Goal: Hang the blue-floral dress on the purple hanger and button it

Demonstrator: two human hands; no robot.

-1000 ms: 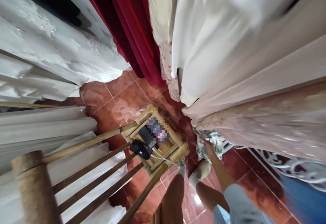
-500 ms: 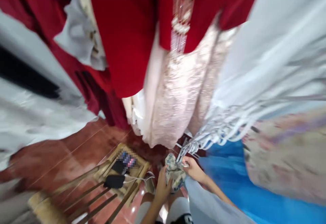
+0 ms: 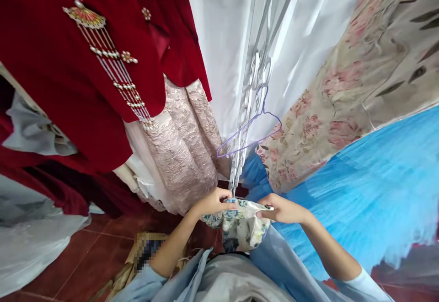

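A cream cloth (image 3: 245,229) with blue and yellow flowers is stretched between my two hands, close in front of my body. My left hand (image 3: 219,202) pinches its upper left edge between thumb and fingers. At the upper right edge, my right hand (image 3: 279,209) grips the fabric, and a corner pokes out past the fingers. Folds hang below both hands, so the garment's kind cannot be made out. Just beyond my hands, a purple wire hanger (image 3: 252,148) hangs without clothes among white hangers (image 3: 245,110) linked in a vertical row.
Red garments with a beaded tassel (image 3: 116,68) and a pale pink brocade garment (image 3: 185,142) hang on the left. To the right hang a floral dress (image 3: 315,119) and blue tulle (image 3: 370,178). A wooden chair (image 3: 128,265) stands low left on the red tiled floor (image 3: 92,247).
My view has swung right and come up. Both hands now hold the flowered cloth higher and wider apart. The purple hanger and the row of white hangers have come into clearer view.
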